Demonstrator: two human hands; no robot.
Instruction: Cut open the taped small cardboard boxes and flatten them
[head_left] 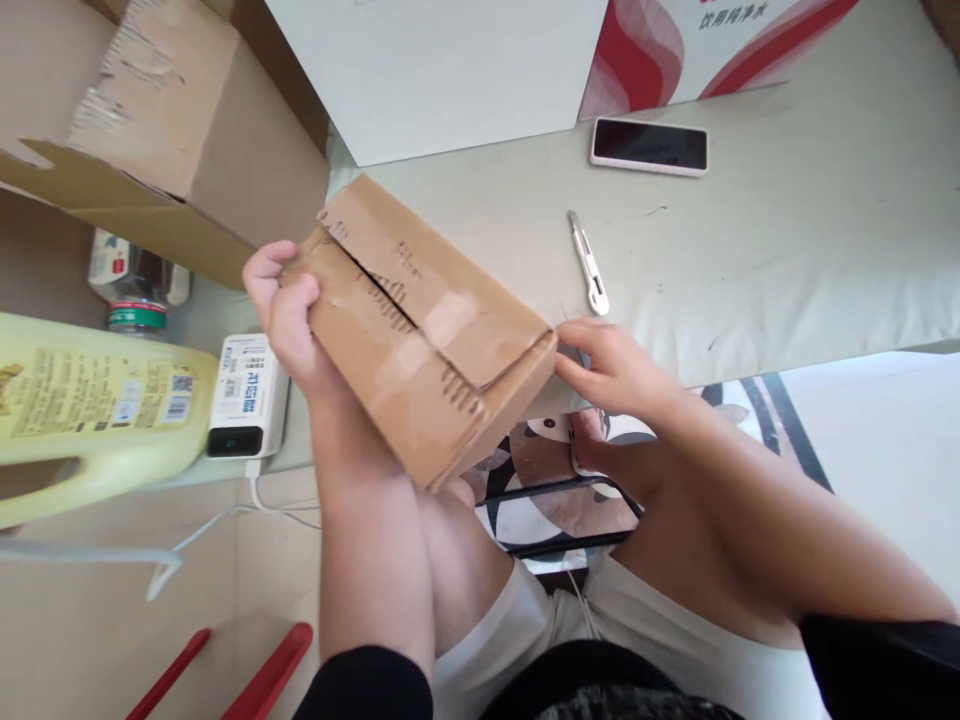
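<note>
A small brown cardboard box (pixel 420 330) is held up at a tilt over the table's front edge. Torn, ragged strips run along the seam of its flap, and pieces of clear tape stick to the top. My left hand (pixel 283 305) is closed around the box's left end. At the right corner, the thumb and fingers of my right hand (pixel 611 368) pinch the box's edge; whether they also hold a bit of tape is too small to tell. A white utility knife (pixel 589 265) lies on the table just beyond my right hand.
A phone (pixel 649 147) lies near a white-and-red carton (pixel 675 50) at the back. On the left stand a large cardboard box (pixel 247 130), a yellow jug (pixel 97 410), a dark bottle (pixel 139 285) and a white device (pixel 249 395) with a cable.
</note>
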